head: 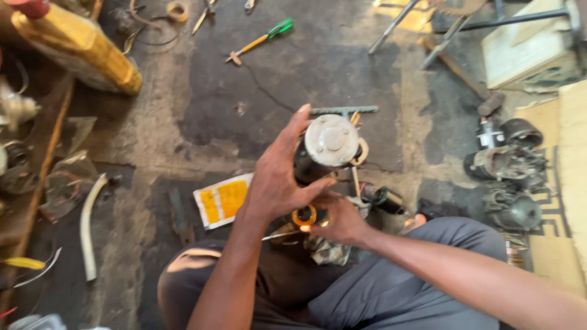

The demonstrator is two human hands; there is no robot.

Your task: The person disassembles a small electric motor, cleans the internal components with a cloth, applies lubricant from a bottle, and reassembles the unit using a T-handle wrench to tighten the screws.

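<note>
So it's a dark cylindrical starter motor (324, 153), standing more or less upright on the floor between the knees, round silver-grey end cap facing up at the camera with a small hub in the middle. Down at its base there's a shiny copper ring (304, 216), right by the body, partly hidden.

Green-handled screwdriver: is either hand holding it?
No: the green-handled screwdriver lies on the floor, apart from both the left hand and right hand.
</note>
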